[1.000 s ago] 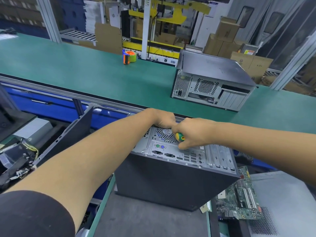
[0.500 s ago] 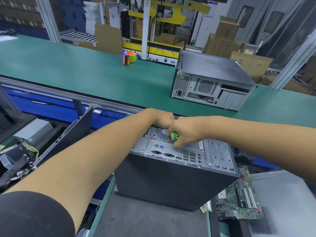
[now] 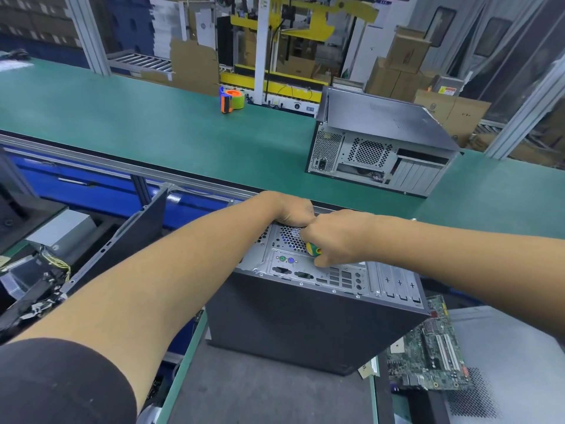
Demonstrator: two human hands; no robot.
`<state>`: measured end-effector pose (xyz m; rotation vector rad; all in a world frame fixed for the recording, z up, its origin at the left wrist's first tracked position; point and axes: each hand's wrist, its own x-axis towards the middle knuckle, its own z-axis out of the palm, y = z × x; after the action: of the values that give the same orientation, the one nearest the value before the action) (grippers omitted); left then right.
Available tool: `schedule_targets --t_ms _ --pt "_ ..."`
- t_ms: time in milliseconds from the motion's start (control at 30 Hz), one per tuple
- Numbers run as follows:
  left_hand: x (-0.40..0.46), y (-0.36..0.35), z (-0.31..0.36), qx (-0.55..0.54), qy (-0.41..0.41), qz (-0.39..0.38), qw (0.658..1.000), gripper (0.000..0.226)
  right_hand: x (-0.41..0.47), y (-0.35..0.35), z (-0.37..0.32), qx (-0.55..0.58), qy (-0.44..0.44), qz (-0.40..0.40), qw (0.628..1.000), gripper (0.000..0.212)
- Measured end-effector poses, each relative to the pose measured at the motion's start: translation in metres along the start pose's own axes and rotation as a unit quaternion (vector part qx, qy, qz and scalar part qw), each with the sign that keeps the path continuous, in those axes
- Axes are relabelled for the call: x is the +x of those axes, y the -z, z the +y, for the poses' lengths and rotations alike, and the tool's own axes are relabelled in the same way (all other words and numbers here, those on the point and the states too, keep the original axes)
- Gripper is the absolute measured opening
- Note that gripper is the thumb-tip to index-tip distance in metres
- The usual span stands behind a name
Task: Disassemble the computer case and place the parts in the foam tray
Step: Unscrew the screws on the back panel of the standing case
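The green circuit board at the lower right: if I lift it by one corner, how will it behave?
The circuit board looks thin and flat, so probably light and fairly stiff. Its exposed slots and chips suggest it is fragile. One edge seems to overhang, so a push might tip it.

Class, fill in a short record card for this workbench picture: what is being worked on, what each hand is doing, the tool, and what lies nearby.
Worked on: computer case, standing with its rear panel up
Left hand: grips the far top edge of the case
Right hand: holds a screwdriver with a green and yellow handle, at the rear panel
Nearby right: circuit board
On the green belt: second computer case, tape dispenser
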<state>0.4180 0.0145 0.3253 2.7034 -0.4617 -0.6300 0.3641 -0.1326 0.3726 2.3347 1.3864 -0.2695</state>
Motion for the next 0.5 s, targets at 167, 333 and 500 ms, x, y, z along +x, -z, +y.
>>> schedule_targets --t_ms 167,333,500 --pt "0.0 0.0 0.0 -0.012 0.004 -0.003 1.0 0.038 -0.004 0.004 -0.004 0.033 -0.017 -0.005 0.999 0.024" --pt "0.0 -0.001 0.001 -0.006 0.005 0.001 1.0 0.037 -0.005 0.007 -0.007 0.016 -0.017 -0.018 1.0 0.015" --pt "-0.003 0.0 0.003 -0.006 0.007 -0.004 1.0 0.035 -0.005 0.011 -0.008 0.01 -0.015 -0.03 0.999 0.012"
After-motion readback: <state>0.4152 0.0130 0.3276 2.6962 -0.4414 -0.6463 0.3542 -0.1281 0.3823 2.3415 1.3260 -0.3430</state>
